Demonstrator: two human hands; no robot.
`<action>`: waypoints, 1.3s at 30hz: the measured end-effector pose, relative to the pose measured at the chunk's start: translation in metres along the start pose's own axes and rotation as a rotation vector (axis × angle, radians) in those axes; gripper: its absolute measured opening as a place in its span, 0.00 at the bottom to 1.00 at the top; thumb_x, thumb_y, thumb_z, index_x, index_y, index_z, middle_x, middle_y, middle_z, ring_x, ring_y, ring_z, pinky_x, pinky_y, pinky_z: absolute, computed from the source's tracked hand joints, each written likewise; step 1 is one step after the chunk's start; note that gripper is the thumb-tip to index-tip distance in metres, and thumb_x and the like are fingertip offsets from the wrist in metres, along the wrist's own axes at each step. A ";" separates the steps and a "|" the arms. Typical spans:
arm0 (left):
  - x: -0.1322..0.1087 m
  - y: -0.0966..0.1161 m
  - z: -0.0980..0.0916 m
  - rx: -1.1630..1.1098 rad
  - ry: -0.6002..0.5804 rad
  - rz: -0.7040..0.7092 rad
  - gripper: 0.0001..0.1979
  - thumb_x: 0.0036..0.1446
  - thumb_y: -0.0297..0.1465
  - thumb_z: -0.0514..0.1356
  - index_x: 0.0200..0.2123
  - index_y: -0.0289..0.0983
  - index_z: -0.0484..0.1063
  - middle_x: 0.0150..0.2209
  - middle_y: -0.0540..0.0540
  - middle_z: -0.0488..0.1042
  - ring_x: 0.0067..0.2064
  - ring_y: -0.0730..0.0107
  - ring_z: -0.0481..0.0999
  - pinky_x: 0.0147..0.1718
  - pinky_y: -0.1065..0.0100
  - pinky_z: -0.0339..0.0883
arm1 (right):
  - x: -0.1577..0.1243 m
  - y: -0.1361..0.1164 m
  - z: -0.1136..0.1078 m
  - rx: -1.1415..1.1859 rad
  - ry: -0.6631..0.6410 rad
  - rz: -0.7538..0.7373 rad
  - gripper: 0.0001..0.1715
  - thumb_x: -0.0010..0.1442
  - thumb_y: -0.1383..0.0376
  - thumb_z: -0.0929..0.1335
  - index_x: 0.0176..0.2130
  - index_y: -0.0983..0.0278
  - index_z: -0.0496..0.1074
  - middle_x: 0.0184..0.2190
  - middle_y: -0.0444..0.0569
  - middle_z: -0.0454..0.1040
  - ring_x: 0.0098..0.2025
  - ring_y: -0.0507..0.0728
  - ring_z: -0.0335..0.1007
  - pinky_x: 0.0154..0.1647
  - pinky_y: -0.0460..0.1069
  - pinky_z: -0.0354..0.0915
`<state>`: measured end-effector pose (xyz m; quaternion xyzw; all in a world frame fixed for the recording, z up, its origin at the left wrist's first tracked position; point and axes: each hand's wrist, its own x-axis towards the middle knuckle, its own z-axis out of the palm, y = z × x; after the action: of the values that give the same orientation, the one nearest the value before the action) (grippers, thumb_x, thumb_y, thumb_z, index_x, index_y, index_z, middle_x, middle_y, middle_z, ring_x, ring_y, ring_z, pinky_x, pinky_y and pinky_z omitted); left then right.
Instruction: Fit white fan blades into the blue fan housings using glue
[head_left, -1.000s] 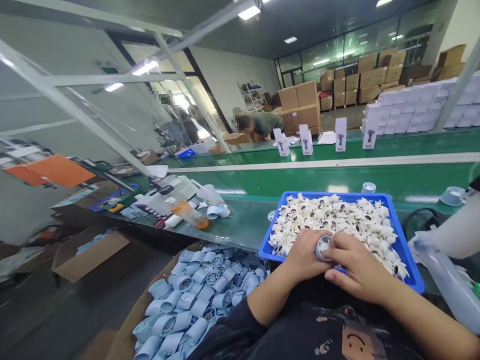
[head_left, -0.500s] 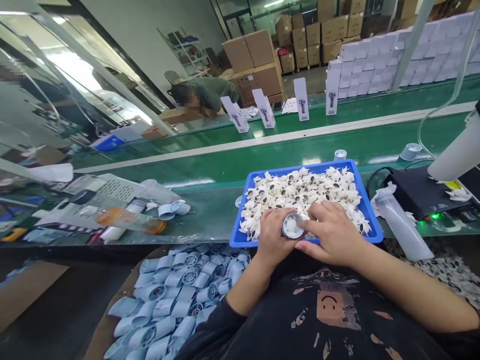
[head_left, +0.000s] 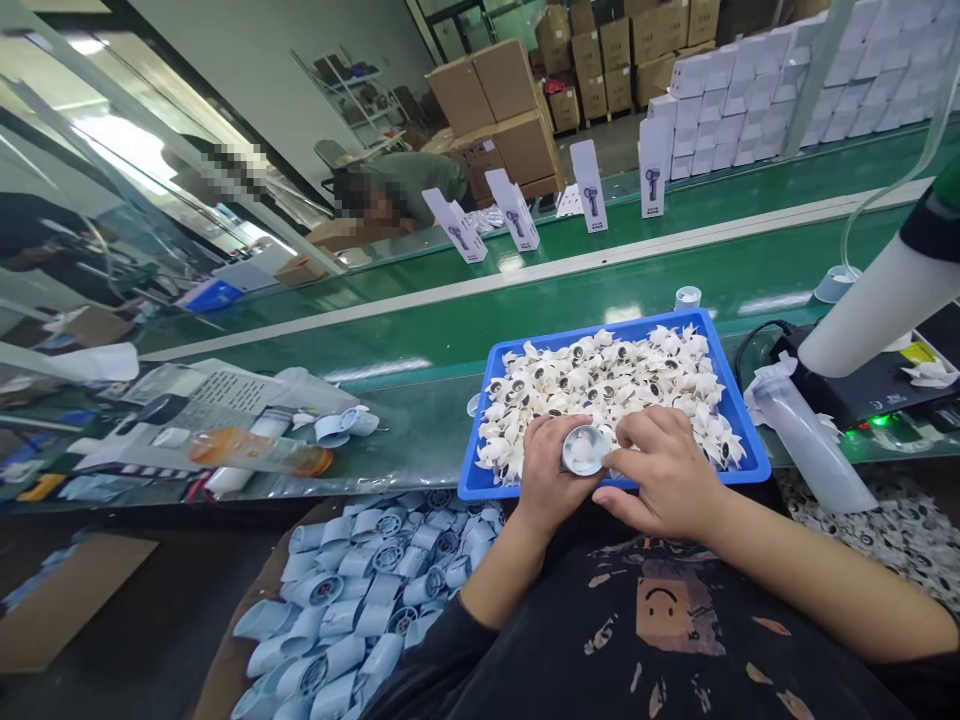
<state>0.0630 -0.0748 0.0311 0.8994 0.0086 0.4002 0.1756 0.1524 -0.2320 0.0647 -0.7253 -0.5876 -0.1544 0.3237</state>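
Drawn back slightly, the half-spread right hand (head_left: 664, 480) touches the cup (head_left: 585, 451) the left hand (head_left: 545, 478) clasps.

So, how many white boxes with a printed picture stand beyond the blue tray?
4. From left: first box, second box beside it, third box farther right, and fourth box by the left end of the white stack. More printed ones may be hidden in that stack.
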 end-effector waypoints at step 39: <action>0.008 -0.003 -0.010 -0.231 -0.268 -0.084 0.29 0.45 0.43 0.68 0.50 0.38 0.72 0.43 0.42 0.78 0.46 0.58 0.77 0.49 0.61 0.72 | 0.016 0.022 -0.001 -0.061 -0.173 -0.174 0.15 0.69 0.63 0.59 0.41 0.60 0.73 0.35 0.50 0.72 0.33 0.56 0.69 0.35 0.52 0.64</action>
<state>0.0615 -0.0678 0.0426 0.9174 -0.0234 0.2674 0.2937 0.1777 -0.2231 0.0684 -0.6916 -0.6691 -0.1367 0.2352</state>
